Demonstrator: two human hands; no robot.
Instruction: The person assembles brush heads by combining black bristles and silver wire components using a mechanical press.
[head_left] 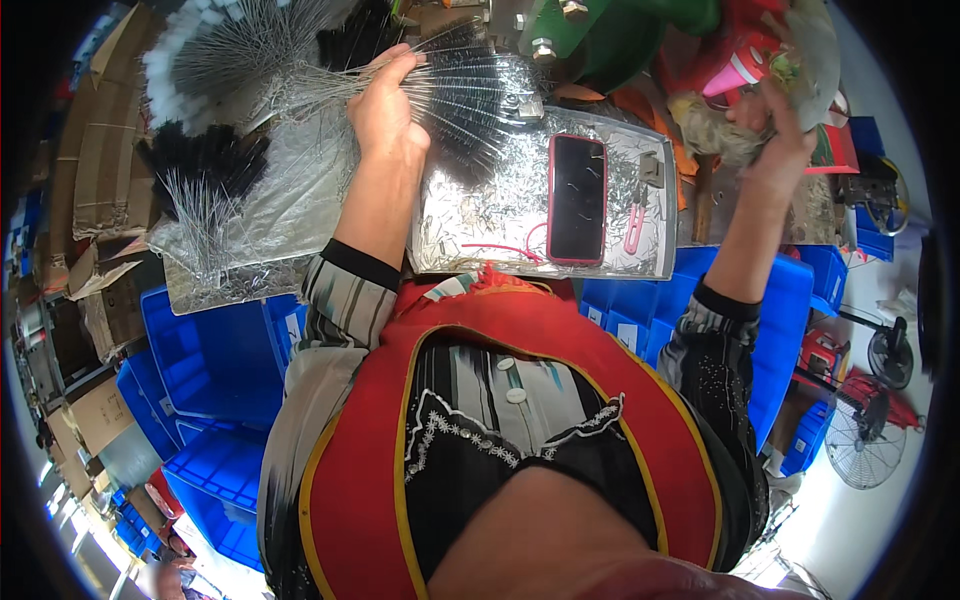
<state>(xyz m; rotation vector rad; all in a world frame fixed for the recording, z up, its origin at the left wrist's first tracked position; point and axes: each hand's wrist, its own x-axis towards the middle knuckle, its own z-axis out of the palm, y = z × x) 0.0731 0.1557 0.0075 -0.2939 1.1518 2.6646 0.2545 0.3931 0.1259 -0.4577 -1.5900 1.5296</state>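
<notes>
While the head view is looking down, the left hand (388,105) is gripping a fanned bundle of thin wire brushes (455,85) with black bristles above the shiny metal counter (480,215). Over at the right, the right hand (778,140) is closing its fingers on a fluffy tan clump of fibre (712,130). Flat on the counter, a red-cased phone (577,198) is lying dark and glossy.

Blue plastic bins (215,360) crowd the floor, cardboard boxes (100,150) left, floor fans (865,440) right (probably daylit).
</notes>
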